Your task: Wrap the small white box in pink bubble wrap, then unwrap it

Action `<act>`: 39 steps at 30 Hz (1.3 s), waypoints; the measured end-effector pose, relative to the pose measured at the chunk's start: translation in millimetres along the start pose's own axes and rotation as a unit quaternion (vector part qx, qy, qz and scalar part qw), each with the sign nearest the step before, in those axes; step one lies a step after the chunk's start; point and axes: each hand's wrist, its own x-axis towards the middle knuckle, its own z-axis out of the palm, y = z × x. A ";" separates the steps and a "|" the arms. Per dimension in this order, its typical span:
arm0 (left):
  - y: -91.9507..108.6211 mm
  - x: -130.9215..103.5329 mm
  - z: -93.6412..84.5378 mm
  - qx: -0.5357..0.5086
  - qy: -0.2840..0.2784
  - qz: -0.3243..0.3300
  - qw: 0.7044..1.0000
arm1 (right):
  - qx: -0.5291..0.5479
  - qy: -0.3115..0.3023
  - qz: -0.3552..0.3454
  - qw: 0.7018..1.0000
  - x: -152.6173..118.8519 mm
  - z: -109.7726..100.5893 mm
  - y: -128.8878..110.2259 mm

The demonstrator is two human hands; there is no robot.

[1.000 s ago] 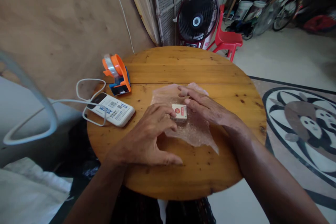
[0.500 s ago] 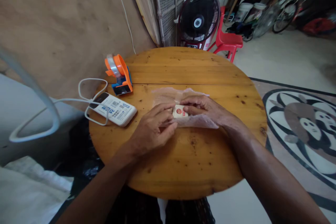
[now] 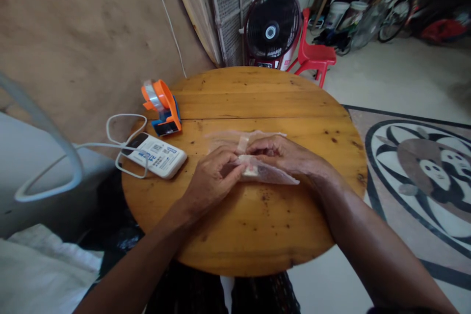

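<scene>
A small pale box (image 3: 251, 170) with red print lies at the middle of the round wooden table, blurred behind a layer of translucent bubble wrap (image 3: 274, 171). The sheet is folded up over the box, and its far part lies flat behind. My left hand (image 3: 215, 171) is closed at the left end of the box, thumb at the front. From the right, my right hand (image 3: 285, 152) curls over the sheet with its fingers pinched on the fold. A short pale strip, apparently tape (image 3: 243, 144), shows between the hands on the far part of the sheet.
An orange and blue tape dispenser (image 3: 162, 108) stands at the table's left edge. In front of it lies a white power bank (image 3: 158, 156) with a looped white cable (image 3: 77, 157). Behind the wooden table (image 3: 257, 230) are a fan (image 3: 271, 24) and a red chair (image 3: 316, 54).
The near part of the bubble wrap has come up over the box, which showed bare before. Both hands have closed in on the sheet, and the view has shifted slightly.
</scene>
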 end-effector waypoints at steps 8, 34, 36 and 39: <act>-0.3 3.8 0.4 -0.046 -0.017 -0.047 0.998 | 0.007 0.012 -0.011 1.000 -6.0 -10.5 -14.5; -7.4 7.5 5.9 -0.173 -0.028 -0.176 0.969 | -0.001 0.092 -0.029 0.995 5.7 4.9 8.7; -7.4 7.8 5.2 -0.173 -0.029 -0.183 0.967 | 0.012 0.089 -0.036 0.995 6.4 6.7 8.8; -5.9 9.0 3.1 -0.173 -0.031 -0.205 0.963 | 0.006 0.097 -0.041 0.994 7.3 8.6 10.6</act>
